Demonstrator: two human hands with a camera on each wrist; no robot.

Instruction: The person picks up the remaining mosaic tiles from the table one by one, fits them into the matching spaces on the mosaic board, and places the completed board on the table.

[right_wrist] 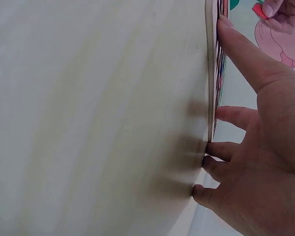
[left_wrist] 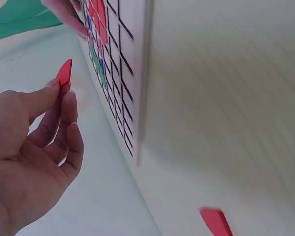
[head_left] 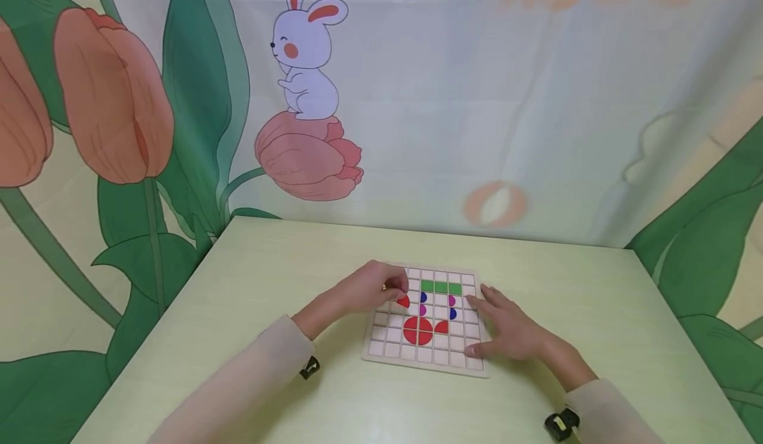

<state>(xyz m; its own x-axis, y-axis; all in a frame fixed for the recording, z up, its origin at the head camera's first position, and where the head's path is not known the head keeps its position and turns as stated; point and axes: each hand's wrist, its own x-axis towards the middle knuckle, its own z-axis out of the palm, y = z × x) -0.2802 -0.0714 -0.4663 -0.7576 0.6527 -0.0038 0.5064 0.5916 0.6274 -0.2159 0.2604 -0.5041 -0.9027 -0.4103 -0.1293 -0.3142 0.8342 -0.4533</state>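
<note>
My left hand [head_left: 375, 286] pinches a red quarter-circle tile [left_wrist: 65, 73] between thumb and fingertips, over the left part of a light wooden grid board [head_left: 377, 348]. At the board's right side is my right hand [head_left: 507, 330], its fingers spread; thumb and fingertips touch the edge, as the right wrist view shows. On the grid lie a green strip [head_left: 441, 287], blue half-circles [head_left: 453, 313] and magenta half-circles [head_left: 452, 300]. Below them sits a red circle [head_left: 418, 331] of quarter tiles, with another red quarter tile [head_left: 442, 327] to its right.
A loose red piece [left_wrist: 216, 223] lies on the table near the left wrist, visible only in the left wrist view. The pale table [head_left: 286, 252] ends at the back against a curtain [head_left: 417, 132] printed with tulips and a rabbit.
</note>
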